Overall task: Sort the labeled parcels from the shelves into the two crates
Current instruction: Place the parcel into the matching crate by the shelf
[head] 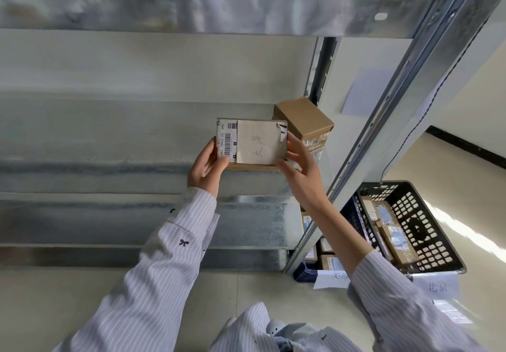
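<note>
Two hands, left (204,169) and right (301,171), hold one parcel (252,143).

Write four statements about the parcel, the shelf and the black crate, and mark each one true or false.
1. The left hand and right hand both hold the parcel. True.
2. The parcel's handwritten label faces the camera. True.
3. The shelf holds no other box. False: a brown box sits on it, behind the held parcel.
4. The black crate is empty. False: other parcels lie in it.
</note>
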Demonstrator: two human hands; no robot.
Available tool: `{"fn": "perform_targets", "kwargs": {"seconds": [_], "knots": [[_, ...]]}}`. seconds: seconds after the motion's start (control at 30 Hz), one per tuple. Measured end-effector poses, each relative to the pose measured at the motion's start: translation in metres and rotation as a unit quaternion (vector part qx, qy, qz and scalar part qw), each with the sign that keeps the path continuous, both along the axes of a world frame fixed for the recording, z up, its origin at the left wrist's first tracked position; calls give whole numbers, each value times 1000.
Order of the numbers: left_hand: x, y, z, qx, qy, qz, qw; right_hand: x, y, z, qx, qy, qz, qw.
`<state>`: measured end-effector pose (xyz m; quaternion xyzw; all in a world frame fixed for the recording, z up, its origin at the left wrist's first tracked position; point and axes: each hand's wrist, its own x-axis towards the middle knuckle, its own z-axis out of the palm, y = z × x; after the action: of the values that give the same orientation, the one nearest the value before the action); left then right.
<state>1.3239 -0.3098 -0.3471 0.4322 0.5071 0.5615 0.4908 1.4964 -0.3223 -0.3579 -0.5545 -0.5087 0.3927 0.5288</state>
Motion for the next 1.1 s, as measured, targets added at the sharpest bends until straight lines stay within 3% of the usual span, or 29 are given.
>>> {"fn": "perform_targets", "kwargs": {"seconds": [0.23, 0.7, 0.93, 1.1], "knots": [[-15, -31, 0, 58, 30, -10, 998, -11, -33, 13, 51, 29, 2, 998], [-24, -63, -23, -1, 23, -54, 998, -30, -90, -16, 2, 1, -54, 999], [-19, -87, -30, 12, 36, -78, 996, -35, -120, -26, -19, 24, -98, 995], [-5, -103, -34, 5, 46, -86, 995, -21, -138, -29, -15, -18, -96, 995]]}}
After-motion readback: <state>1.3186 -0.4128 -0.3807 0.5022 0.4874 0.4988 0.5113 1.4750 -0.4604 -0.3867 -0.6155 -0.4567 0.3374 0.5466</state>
